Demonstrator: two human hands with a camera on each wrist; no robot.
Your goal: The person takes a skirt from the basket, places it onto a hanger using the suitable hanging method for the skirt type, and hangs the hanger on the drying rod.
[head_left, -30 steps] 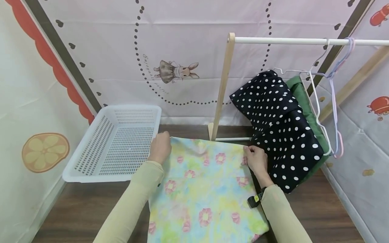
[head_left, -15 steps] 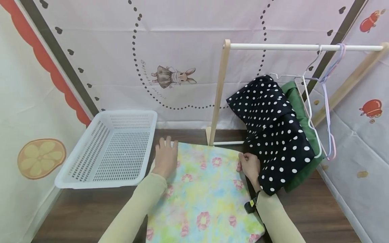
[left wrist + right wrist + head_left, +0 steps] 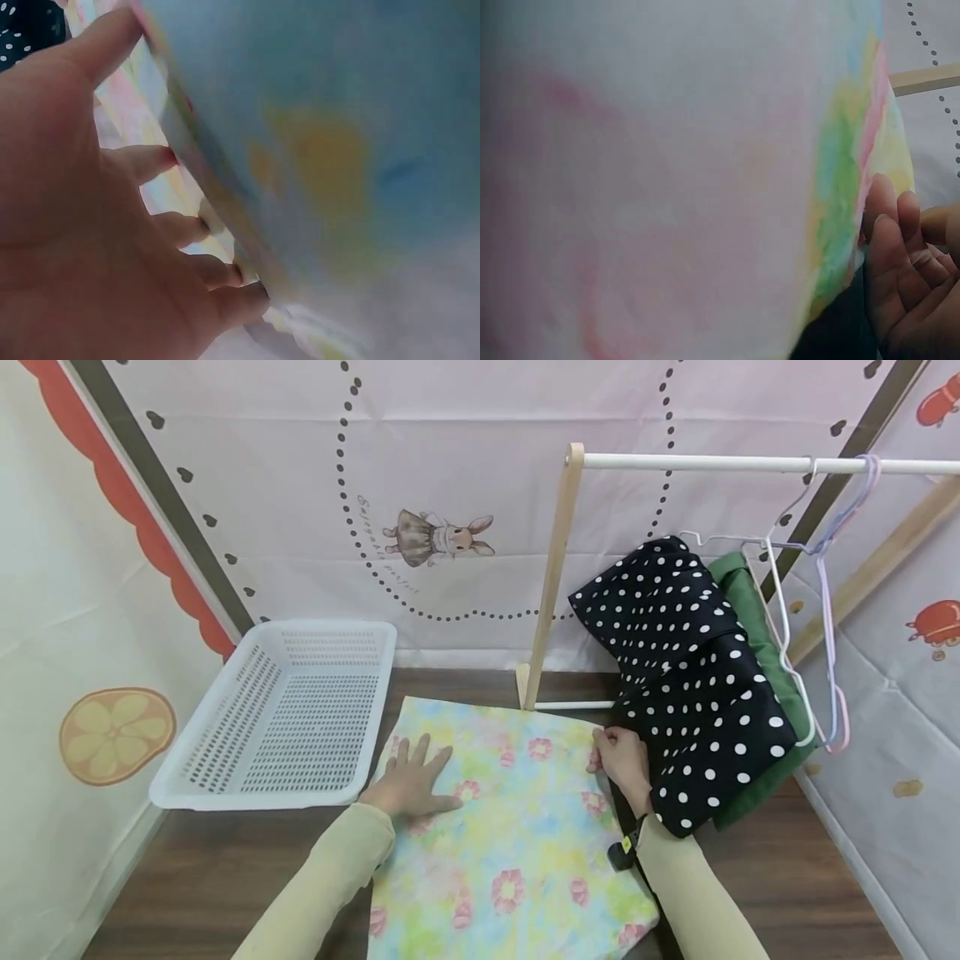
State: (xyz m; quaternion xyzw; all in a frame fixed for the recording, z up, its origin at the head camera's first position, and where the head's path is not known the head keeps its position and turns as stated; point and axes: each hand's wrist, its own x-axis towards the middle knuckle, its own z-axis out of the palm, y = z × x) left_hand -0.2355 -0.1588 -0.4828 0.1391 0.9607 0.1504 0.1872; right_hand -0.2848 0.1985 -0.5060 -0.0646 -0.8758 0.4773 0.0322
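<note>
A pastel yellow, green and blue cloth with pink flowers (image 3: 510, 827) lies spread over the dark floor. My left hand (image 3: 411, 781) rests on its upper left part, fingers spread wide. The left wrist view shows those fingertips (image 3: 161, 161) against the cloth. At the upper right edge, my right hand (image 3: 624, 760) pinches the cloth between thumb and curled fingers. In the right wrist view, the right fingertips (image 3: 881, 199) are at the cloth's edge. Just right of that hand hangs a black cloth with white polka dots (image 3: 675, 677).
Back left stands a white perforated basket (image 3: 273, 800). A rack with a white rail (image 3: 697, 462) and wooden legs (image 3: 555, 577) stands at the back right. From it hang a green cloth (image 3: 757, 643) and pastel hangers (image 3: 829, 635). Printed fabric walls (image 3: 480, 635) close in the sides.
My left hand has let go of the cloth's upper left corner and moved down onto its surface, spreading its fingers. The right hand keeps its pinch at the upper right edge.
</note>
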